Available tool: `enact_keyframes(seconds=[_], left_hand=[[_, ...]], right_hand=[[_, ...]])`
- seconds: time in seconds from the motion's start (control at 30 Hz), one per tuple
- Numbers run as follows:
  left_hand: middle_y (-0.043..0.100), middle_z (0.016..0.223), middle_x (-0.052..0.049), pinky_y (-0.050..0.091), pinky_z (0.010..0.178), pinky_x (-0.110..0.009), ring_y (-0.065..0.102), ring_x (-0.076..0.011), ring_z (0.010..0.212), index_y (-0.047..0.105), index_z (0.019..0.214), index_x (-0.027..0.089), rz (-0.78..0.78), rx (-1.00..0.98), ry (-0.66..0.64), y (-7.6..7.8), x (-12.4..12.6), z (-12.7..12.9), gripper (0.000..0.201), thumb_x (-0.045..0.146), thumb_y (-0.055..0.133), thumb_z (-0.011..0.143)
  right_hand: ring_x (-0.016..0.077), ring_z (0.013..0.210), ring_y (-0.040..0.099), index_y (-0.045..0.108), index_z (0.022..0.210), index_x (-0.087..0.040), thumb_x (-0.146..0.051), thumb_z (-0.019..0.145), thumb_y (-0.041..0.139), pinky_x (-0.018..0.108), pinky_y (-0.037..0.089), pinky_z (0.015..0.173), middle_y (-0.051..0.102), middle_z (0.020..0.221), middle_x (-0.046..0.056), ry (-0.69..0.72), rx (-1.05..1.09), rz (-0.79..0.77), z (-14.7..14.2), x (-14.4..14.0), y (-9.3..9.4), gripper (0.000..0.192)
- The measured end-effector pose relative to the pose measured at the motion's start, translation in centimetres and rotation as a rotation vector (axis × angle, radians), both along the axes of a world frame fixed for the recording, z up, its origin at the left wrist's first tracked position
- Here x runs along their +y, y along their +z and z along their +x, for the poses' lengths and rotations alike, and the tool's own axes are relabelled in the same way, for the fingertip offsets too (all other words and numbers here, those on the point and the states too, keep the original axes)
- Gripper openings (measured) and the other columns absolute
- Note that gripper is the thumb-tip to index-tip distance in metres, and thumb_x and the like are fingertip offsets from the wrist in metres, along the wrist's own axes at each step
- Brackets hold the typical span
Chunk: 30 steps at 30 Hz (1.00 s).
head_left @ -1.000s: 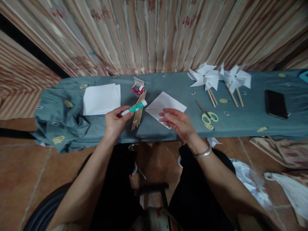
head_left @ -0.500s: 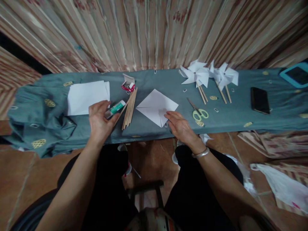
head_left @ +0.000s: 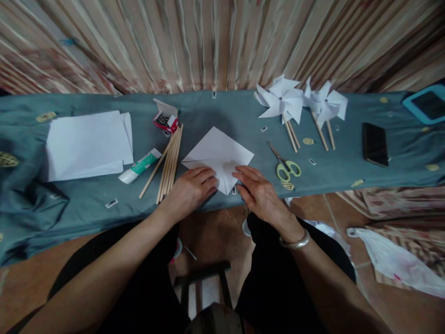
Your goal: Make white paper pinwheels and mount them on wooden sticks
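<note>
A square sheet of white paper (head_left: 217, 146) lies cornerwise in front of me, with slits running in from its left and near corners. On its lower left edge rests my left hand (head_left: 191, 191), fingers stretched and lying flat. My right hand (head_left: 259, 192) touches the lower right edge with its fingertips, fingers extended and somewhat apart. Neither hand grips anything. Just left of the paper are several thin wooden sticks (head_left: 171, 162), and beside them a green and white glue tube (head_left: 141, 166).
A stack of white paper (head_left: 86, 146) and a small open red box (head_left: 166, 119) of metal bits lie left. To the right are green-handled scissors (head_left: 283, 162), paper pinwheels (head_left: 282, 99) on sticks, a dark phone (head_left: 374, 144) and a blue-framed device (head_left: 426, 104).
My left hand has moved right, from beside the glue tube onto the paper's lower left edge. My right hand stays at the right edge. The view has shifted slightly.
</note>
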<state>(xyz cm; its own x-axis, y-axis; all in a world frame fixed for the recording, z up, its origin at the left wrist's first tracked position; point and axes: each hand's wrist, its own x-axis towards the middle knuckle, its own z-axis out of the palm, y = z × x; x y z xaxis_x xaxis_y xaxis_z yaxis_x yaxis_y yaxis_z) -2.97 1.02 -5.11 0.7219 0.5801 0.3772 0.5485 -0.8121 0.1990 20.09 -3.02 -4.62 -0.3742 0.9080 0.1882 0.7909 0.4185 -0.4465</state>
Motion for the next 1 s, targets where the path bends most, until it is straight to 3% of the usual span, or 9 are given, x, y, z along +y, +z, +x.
enact_keyframes(seconds=[0.13,0.27,0.4,0.53,0.73,0.83,1.0], left_hand=[[0.073,0.104,-0.012,0.057,0.089,-0.039,0.067,-0.0229,0.102,0.07,0.098,0.011,0.008,-0.086,-0.011,-0.4,0.1,-0.3,0.017,0.016,0.055,0.093],[0.073,0.099,-0.011,0.057,0.087,-0.039,0.067,-0.0217,0.096,0.07,0.096,0.011,-0.14,-0.202,0.069,-0.1,0.4,0.0,0.016,0.016,0.055,0.092],[0.072,0.092,-0.009,0.057,0.082,-0.036,0.067,-0.0203,0.089,0.069,0.089,0.013,-0.255,-0.28,0.146,0.3,0.8,0.5,0.017,0.018,0.053,0.092],[0.071,0.094,-0.009,0.057,0.081,-0.036,0.066,-0.0203,0.088,0.068,0.085,0.014,-0.265,-0.28,0.189,0.4,1.1,0.7,0.017,0.018,0.052,0.091],[0.069,0.095,-0.008,0.056,0.082,-0.036,0.065,-0.0197,0.088,0.066,0.083,0.015,-0.3,-0.28,0.223,0.1,1.6,0.7,0.016,0.018,0.053,0.091],[0.069,0.095,-0.008,0.056,0.082,-0.035,0.065,-0.0193,0.088,0.066,0.086,0.015,-0.317,-0.299,0.226,0.1,1.6,0.6,0.014,0.02,0.054,0.092],[0.069,0.097,-0.009,0.056,0.079,-0.034,0.066,-0.0199,0.089,0.061,0.109,0.013,-0.331,-0.288,0.224,0.2,1.3,0.2,0.022,0.027,0.056,0.093]], right_hand=[[0.0274,0.133,0.05,0.061,0.126,-0.011,-0.021,0.094,0.048,0.048,0.043,0.112,0.058,0.138,0.016,-0.003,0.005,-0.047,0.1,0.0,0.6,0.035],[0.0276,0.132,0.051,0.063,0.123,-0.015,-0.028,0.091,0.058,0.05,0.044,0.111,0.059,0.138,0.014,-0.043,0.087,-0.078,-0.5,0.1,1.1,0.035],[0.0272,0.131,0.052,0.067,0.111,-0.019,-0.033,0.087,0.064,0.05,0.045,0.11,0.059,0.137,0.013,-0.175,0.222,-0.061,-2.0,0.7,0.6,0.028],[0.0264,0.129,0.053,0.07,0.094,-0.021,-0.029,0.086,0.065,0.049,0.045,0.108,0.06,0.135,0.012,-0.295,0.323,-0.075,-3.5,1.6,-0.2,0.013],[0.0272,0.129,0.054,0.069,0.08,-0.021,-0.025,0.083,0.065,0.049,0.045,0.107,0.06,0.136,0.011,-0.351,0.37,-0.083,-4.4,2.5,-0.5,0.006],[0.0258,0.128,0.054,0.067,0.078,-0.022,-0.024,0.082,0.064,0.048,0.044,0.108,0.06,0.136,0.009,-0.351,0.366,-0.067,-4.7,2.8,-0.5,0.005],[0.026,0.128,0.054,0.063,0.075,-0.022,-0.022,0.081,0.062,0.049,0.043,0.109,0.061,0.134,0.01,-0.362,0.329,-0.032,-5.1,3.0,-0.6,0.006]])
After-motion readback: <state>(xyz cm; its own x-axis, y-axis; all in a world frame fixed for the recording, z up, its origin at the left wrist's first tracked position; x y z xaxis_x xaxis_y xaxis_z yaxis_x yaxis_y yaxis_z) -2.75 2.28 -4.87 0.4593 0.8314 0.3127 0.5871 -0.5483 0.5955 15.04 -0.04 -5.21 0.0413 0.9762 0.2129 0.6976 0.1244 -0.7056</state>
